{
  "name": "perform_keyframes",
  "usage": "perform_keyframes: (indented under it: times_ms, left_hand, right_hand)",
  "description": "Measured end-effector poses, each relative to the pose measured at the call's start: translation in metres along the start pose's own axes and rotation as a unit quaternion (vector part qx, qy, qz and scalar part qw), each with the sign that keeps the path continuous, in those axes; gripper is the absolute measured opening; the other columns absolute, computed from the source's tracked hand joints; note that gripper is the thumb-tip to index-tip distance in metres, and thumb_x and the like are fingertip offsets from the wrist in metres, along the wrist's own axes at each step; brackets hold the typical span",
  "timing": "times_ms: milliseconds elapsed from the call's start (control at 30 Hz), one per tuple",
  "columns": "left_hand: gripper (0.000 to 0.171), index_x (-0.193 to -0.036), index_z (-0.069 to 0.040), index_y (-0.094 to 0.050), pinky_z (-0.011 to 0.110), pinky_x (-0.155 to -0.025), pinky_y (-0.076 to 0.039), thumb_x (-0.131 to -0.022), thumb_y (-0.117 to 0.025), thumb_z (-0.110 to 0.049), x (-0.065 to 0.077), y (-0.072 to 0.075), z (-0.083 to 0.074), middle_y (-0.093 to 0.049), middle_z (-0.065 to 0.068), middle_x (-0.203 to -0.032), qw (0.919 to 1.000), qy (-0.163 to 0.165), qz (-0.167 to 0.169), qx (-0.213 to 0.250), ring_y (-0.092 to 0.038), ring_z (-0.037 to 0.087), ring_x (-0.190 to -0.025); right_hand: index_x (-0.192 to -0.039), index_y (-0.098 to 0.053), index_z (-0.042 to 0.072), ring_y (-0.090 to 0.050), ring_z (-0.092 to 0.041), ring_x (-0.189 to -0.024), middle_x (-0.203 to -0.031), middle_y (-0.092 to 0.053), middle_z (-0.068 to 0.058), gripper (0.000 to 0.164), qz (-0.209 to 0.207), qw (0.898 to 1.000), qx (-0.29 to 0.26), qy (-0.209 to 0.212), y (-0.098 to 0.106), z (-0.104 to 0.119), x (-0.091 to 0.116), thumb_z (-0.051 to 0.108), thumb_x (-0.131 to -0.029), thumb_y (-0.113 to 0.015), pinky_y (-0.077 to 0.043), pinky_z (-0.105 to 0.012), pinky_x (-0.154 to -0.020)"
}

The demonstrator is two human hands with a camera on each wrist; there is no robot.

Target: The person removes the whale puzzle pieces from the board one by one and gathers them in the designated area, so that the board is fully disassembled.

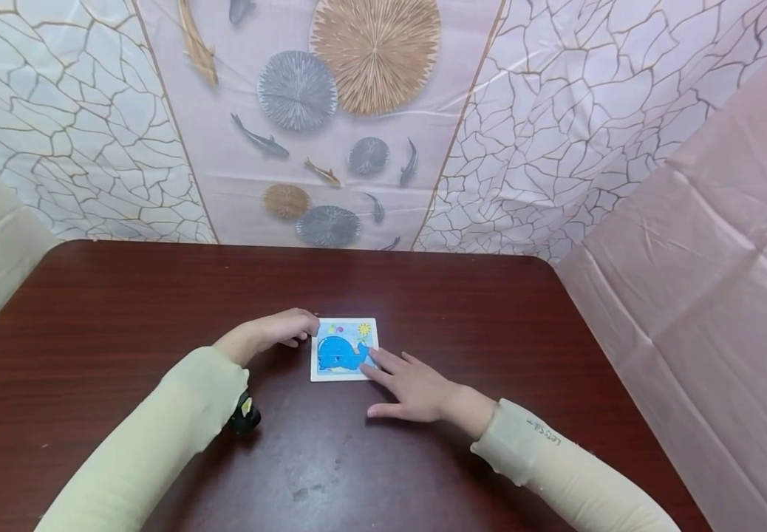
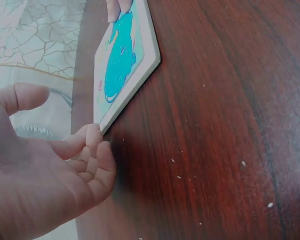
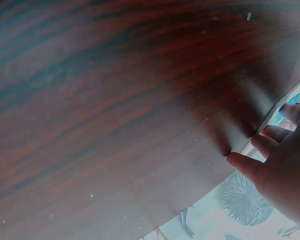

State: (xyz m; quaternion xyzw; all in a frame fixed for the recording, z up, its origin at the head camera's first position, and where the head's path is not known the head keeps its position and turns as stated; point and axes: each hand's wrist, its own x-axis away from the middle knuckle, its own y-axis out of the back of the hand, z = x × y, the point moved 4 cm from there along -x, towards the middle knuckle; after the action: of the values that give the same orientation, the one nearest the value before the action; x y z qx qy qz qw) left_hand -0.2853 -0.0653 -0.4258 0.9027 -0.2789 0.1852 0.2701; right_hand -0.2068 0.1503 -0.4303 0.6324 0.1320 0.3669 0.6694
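Observation:
A square whale picture puzzle (image 1: 340, 355) with a white border lies flat on the table, showing a blue whale and a yellow sun. At its upper left corner is my left hand (image 1: 280, 327), fingers loosely bent against the edge. The left wrist view shows the fingertips of that hand (image 2: 45, 165) right at the puzzle's corner, with the thumb held apart. From the other side, my right hand (image 1: 417, 391) spreads its fingers, two fingertips over the right border and part of the picture. Its thumb points left, below the puzzle.
The dark red-brown table (image 1: 157, 295) has small pale specks. A patterned curtain (image 1: 523, 148) hangs behind its far edge, and pinkish cloth (image 1: 703, 258) borders the right side. A small black device (image 1: 245, 415) sits by the left sleeve's cuff.

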Motion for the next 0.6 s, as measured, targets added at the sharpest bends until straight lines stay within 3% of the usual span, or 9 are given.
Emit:
perform_keyframes:
  times_ms: [333, 433, 600]
  left_hand:
    - [0.047, -0.131, 0.007, -0.044, 0.038, -0.1, -0.046, -0.094, -0.043, -0.02, -0.005, 0.003, 0.003, -0.045, 0.023, -0.137, 0.9982, -0.018, -0.011, 0.056, -0.048, 0.031, -0.118]
    - [0.046, -0.132, 0.008, -0.044, 0.035, -0.095, -0.05, -0.095, -0.047, -0.019, -0.012, 0.002, 0.003, -0.05, 0.024, -0.133, 0.9975, -0.017, -0.049, 0.048, -0.056, 0.029, -0.113]
    - [0.032, -0.116, 0.005, -0.061, 0.022, -0.072, -0.054, -0.09, -0.058, -0.013, -0.019, 0.003, 0.004, -0.063, 0.021, -0.113, 0.9909, -0.017, -0.133, 0.007, -0.06, 0.017, -0.079]
  right_hand:
    - [-0.147, -0.03, 0.022, -0.019, -0.02, -0.144, -0.157, -0.019, -0.005, 0.075, 0.002, 1.0, 0.003, 0.0, 0.0, 0.0, 0.0, 0.064, -0.087, -0.044, -0.022, -0.05, -0.114]
    - [-0.147, -0.03, 0.022, -0.019, -0.02, -0.144, -0.157, -0.02, -0.005, 0.075, 0.004, 1.0, 0.004, 0.0, -0.001, 0.0, -0.001, 0.064, -0.087, -0.044, -0.022, -0.05, -0.114]
    - [-0.145, -0.036, 0.022, -0.024, -0.023, -0.143, -0.154, -0.028, -0.005, 0.072, 0.0, 1.0, 0.015, 0.0, 0.004, 0.0, -0.004, 0.065, -0.087, -0.043, -0.024, -0.05, -0.114]
